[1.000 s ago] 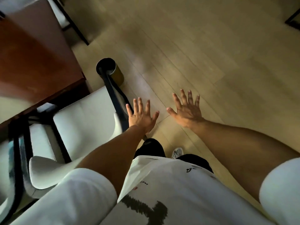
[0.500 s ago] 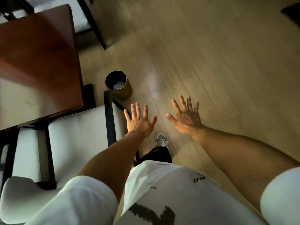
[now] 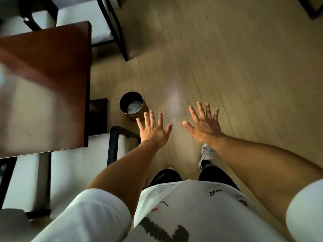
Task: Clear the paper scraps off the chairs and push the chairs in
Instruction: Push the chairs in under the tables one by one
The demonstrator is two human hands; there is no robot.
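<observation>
My left hand [image 3: 153, 130] and my right hand [image 3: 204, 124] are stretched out in front of me over the floor, fingers spread, holding nothing. A white-cushioned chair with a black frame [image 3: 75, 165] stands at my left, partly under the dark wooden table [image 3: 45, 88]; my left forearm passes over its corner. Beside it is a second white chair [image 3: 21, 179]. Another white chair [image 3: 97, 20] stands at the table's far end. A small round bin [image 3: 132, 105] with white paper scraps inside sits on the floor just beyond my left hand. I see no scraps on the chair seats.
Light wooden floor [image 3: 227, 67] stretches ahead and to the right. My shoe [image 3: 206, 156] is below my right wrist. A dark furniture leg [image 3: 314, 9] shows at the top right corner.
The view has shifted forward along the table; the bin and far chair now appear lower and nearer. Both hands stay spread and empty, a little farther apart.
</observation>
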